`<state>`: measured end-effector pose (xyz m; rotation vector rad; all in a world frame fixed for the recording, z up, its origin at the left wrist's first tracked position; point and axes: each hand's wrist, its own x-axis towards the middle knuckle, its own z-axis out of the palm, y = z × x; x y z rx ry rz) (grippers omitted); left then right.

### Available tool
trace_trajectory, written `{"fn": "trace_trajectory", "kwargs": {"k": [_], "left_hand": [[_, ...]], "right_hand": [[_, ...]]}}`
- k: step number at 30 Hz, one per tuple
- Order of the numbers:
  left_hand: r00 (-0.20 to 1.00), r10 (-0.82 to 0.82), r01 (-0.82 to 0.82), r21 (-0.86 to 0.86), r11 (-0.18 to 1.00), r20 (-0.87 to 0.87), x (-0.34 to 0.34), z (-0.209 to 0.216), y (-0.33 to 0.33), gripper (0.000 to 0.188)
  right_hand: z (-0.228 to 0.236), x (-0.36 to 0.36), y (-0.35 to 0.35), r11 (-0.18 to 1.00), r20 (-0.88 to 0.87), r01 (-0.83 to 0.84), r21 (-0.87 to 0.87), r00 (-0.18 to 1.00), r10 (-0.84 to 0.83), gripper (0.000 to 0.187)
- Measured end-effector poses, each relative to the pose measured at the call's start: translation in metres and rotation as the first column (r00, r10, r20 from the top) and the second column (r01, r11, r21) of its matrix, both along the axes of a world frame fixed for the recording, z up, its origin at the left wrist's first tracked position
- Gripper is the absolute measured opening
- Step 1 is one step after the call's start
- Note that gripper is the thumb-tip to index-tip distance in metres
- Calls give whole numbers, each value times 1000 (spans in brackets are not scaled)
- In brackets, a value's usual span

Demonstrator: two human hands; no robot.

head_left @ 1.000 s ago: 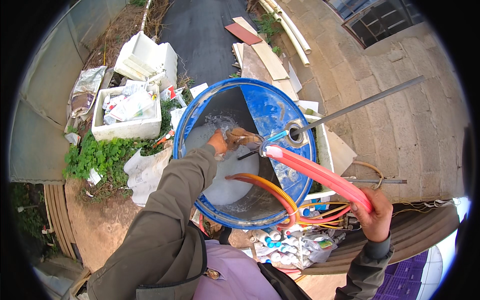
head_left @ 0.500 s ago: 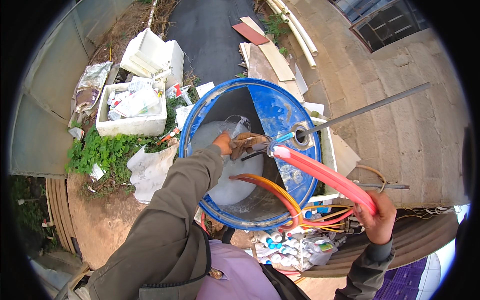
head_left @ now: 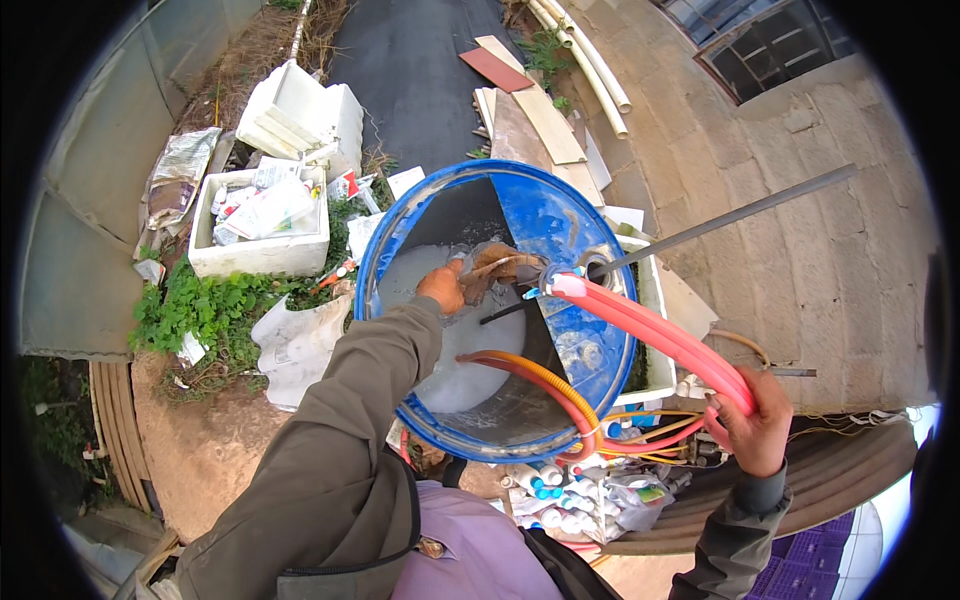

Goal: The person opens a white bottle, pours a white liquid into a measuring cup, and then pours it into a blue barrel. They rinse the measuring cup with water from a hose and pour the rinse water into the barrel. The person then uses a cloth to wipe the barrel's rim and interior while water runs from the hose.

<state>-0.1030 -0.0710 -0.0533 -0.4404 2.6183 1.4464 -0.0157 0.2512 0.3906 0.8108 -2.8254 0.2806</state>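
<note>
The pink hose (head_left: 655,332) slants across the blue drum (head_left: 565,225), its near part gripped by the right hand's (head_left: 757,425) fingers. Inside the drum's opening, the left hand's (head_left: 442,287) fingers clutch a brown cloth (head_left: 493,266) over whitish liquid (head_left: 465,375). A ribbed orange hose (head_left: 568,396) dips in.

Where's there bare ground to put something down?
Two patches look bare: brown ground between the ribbed strips and the left sleeve, and the black ground cover between the upper foam box and the boards. It's crowded just below the blue barrel, where bottles lie.
</note>
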Motion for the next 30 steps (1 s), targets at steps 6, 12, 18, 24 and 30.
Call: {"fn": "trace_trajectory", "kwargs": {"k": [6,12,18,24,30], "left_hand": [[999,40,-39,46,998,-23,-3,-3,1,67],[993,84,-77,85,993,-78,-4,-11,0,69],[995,42,-23,218,976,-86,-8,-14,-2,67],[993,101,-92,119,989,-66,-2,3,-2,65],[999,43,-40,171,984,-15,-3,2,-6,74]], "right_hand": [[-5,-6,-4,999,11,-40,6,999,40,37],[-6,-5,-8,992,69,-82,99,995,75,38],[-5,-5,-8,995,52,-71,63,996,68,35],[-6,-8,-6,994,94,-89,70,992,82,33],[-6,-10,-6,992,46,-48,120,998,43,32]]}}
